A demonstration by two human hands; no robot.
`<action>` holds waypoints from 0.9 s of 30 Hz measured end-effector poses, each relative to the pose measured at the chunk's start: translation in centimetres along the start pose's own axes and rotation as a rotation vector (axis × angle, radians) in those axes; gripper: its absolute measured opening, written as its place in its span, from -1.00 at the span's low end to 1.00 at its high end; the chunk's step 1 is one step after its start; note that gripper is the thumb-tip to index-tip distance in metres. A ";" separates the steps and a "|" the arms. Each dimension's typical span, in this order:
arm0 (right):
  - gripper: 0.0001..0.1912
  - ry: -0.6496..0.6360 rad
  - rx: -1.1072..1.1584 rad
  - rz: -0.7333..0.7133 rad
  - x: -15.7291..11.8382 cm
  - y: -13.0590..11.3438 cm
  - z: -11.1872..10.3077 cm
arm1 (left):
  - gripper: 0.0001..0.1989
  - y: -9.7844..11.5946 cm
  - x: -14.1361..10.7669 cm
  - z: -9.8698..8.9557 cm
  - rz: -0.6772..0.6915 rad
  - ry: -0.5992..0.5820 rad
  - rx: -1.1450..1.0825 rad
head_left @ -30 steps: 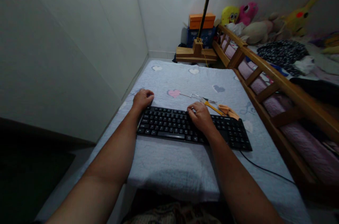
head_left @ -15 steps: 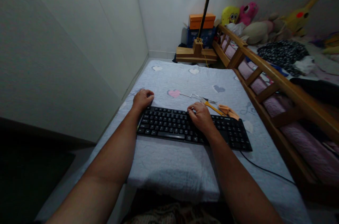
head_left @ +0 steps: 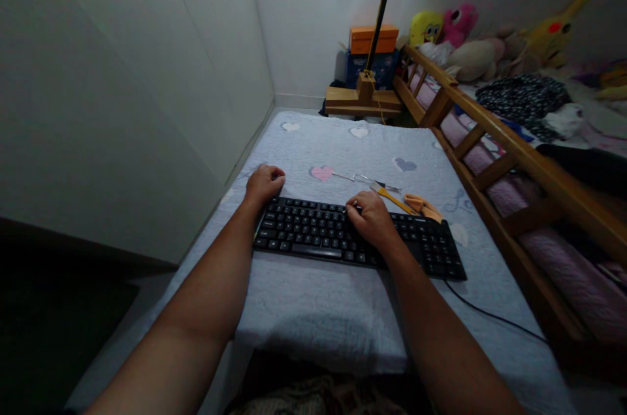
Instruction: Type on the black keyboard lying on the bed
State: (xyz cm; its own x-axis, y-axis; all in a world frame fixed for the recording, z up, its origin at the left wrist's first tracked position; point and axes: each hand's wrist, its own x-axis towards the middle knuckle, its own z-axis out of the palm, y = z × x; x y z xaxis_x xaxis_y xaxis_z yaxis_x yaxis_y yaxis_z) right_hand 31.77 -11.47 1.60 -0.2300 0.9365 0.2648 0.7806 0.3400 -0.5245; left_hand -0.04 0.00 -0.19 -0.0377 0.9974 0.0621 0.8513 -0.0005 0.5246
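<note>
A black keyboard (head_left: pixel 313 232) lies across the cloth-covered table. My left hand (head_left: pixel 265 183) rests at its far left corner, fingers curled together with the thumb against them; whatever they hold, if anything, is hidden. Over the upper row of keys, right of the middle, my right hand (head_left: pixel 369 214) has its thumb and index finger pinched together. Anything in that pinch is too small to make out. Just beyond the right hand lie a flat brush (head_left: pixel 396 199) with a yellow handle, a thin wire tool (head_left: pixel 375 180) with a dark handle, and a folded orange cloth (head_left: pixel 423 207).
The keyboard's cable (head_left: pixel 494 315) runs off to the right. A light blue cloth with hearts covers the table (head_left: pixel 313 297). A wooden bed rail (head_left: pixel 519 147) borders the right side, with plush toys behind it. A white panel (head_left: pixel 147 75) stands on the left.
My right hand has shifted very slightly at the fingers, still over the same keys. The left hand and the keyboard have not moved.
</note>
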 end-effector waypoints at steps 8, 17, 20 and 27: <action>-0.80 0.048 0.015 -0.005 0.1 0.2 0.2 | -0.76 0.2 -0.1 -0.1 -0.013 0.008 0.000; -0.79 0.050 0.004 0.003 0.3 0.7 0.6 | -0.77 0.4 -0.3 -0.2 -0.012 0.009 -0.003; -0.79 0.048 0.007 0.003 0.3 0.7 0.6 | -0.77 0.4 -0.2 -0.2 -0.017 0.008 -0.001; -0.80 0.062 -0.003 0.002 0.2 0.5 0.4 | -0.70 0.6 -0.3 -0.3 -0.021 -0.007 0.003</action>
State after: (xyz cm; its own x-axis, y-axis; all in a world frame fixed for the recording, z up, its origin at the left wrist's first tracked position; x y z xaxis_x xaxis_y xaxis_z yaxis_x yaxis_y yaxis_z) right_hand 31.88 -11.11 1.07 -0.1924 0.9300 0.3131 0.7830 0.3378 -0.5223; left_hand 0.29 -0.33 0.38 -0.0518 0.9976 0.0455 0.8522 0.0204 0.5229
